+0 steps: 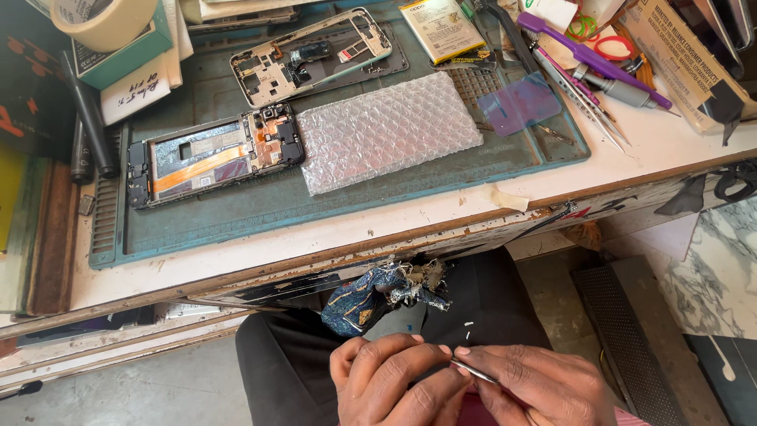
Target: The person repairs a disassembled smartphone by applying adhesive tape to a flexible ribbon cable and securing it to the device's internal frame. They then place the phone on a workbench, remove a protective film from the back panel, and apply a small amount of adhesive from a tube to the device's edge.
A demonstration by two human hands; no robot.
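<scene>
Left hand: my left hand (pixel 386 379) is low over my lap, fingertips pinched together against the tip of the tweezers (pixel 473 369).
Right hand: my right hand (pixel 536 386) is clamped on the tweezers' shaft.
Axis: the tweezers run from lower right up-left, tip between both hands; whatever the tip holds is too small to tell.
Mat: the green work mat (pixel 260 209) on the bench carries an opened phone (pixel 214 154), a bare phone frame (pixel 311 55) and a bubble wrap sheet (pixel 386 130), well apart from my hands.

Both hands (pixel 473 386) run off the bottom edge (tweezers (pixel 473 369) partly hidden).
</scene>
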